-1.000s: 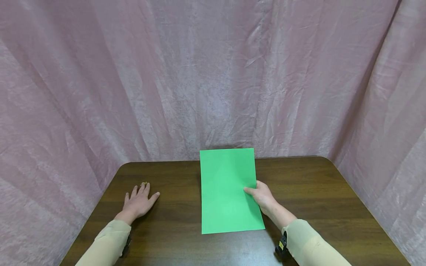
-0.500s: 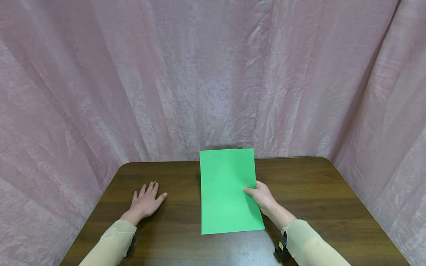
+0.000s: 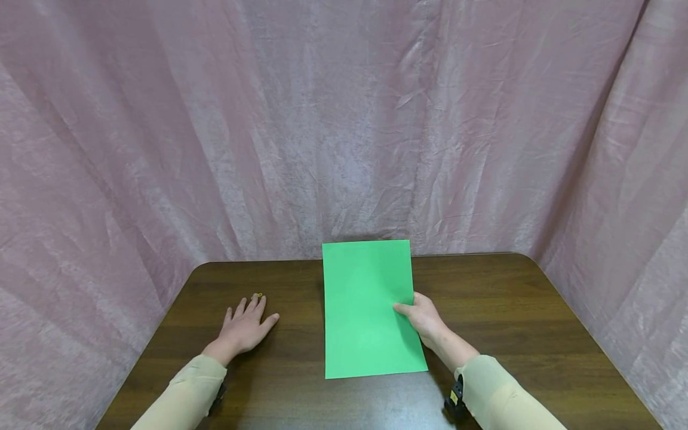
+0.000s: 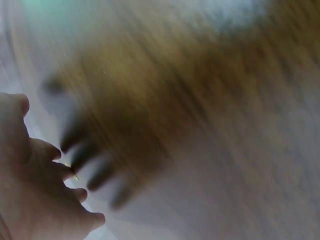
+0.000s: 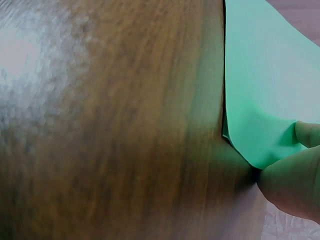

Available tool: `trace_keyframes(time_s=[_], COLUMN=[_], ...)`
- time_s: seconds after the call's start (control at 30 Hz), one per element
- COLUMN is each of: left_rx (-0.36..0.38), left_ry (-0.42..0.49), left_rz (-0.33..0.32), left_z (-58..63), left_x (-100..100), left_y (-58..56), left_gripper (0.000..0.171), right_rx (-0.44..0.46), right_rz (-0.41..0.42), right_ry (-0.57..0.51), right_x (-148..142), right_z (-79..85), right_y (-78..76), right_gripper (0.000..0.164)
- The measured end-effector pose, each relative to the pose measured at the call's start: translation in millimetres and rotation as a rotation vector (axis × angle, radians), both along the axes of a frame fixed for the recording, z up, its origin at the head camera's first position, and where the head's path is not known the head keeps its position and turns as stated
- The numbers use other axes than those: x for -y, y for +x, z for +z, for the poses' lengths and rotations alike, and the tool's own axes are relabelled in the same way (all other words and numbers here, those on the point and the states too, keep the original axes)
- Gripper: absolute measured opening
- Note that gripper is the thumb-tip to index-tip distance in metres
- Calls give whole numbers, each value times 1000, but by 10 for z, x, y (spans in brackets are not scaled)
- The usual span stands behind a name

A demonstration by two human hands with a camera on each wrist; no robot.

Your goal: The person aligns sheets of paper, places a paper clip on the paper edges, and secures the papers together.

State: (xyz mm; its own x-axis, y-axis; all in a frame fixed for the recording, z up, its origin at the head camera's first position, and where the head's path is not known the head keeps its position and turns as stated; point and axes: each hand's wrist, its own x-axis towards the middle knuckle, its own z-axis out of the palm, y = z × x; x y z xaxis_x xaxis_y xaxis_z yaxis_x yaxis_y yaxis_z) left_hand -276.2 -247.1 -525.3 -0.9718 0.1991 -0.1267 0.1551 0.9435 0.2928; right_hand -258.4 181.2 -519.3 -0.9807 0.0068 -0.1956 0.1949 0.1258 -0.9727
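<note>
My right hand (image 3: 427,316) grips the right edge of a green sheet of paper (image 3: 365,322), thumb on top and fingers hidden beneath. In the right wrist view the sheet (image 5: 255,75) curves up off the table toward the thumb (image 5: 307,134), and a darker green corner shows under its edge. Left of the paper, my left hand (image 3: 242,328) reaches palm down over the table, its fingers straight and spread. Right at its fingertips is a small yellow loop-shaped thing (image 3: 260,294). This yellow thing (image 4: 74,172) shows as a thin sliver in the left wrist view.
The brown wooden table (image 3: 500,298) has rounded far corners. Behind it and along the right side hangs a pink velvet curtain (image 3: 301,131). A dark camera (image 3: 455,399) sits on my right wrist.
My left hand has slid to the right, toward the paper, and the small yellow loop has moved along with its fingertips. The right hand and the green paper have stayed almost still.
</note>
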Motion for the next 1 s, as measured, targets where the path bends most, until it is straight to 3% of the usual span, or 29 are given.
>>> trace_keyframes(time_s=[0.2, 0.43, 0.83, 1.0], left_rx=[8, -13, -30, -44], left_ry=[-8, -1, 1, -5], left_rz=[-20, -61, -97, -120], left_z=[33, -55, -41, -116], left_x=[-122, -197, -387, -438], left_y=[42, 19, 66, 62], left_gripper=[83, 83, 82, 80], right_rx=[1, 3, 8, 9], right_rz=[1, 7, 8, 0], right_ry=[-2, 13, 11, 7], right_x=[1, -2, -12, -7], right_z=[4, -15, -25, -25], right_y=[0, -12, -14, -15], right_gripper=[45, 45, 45, 44])
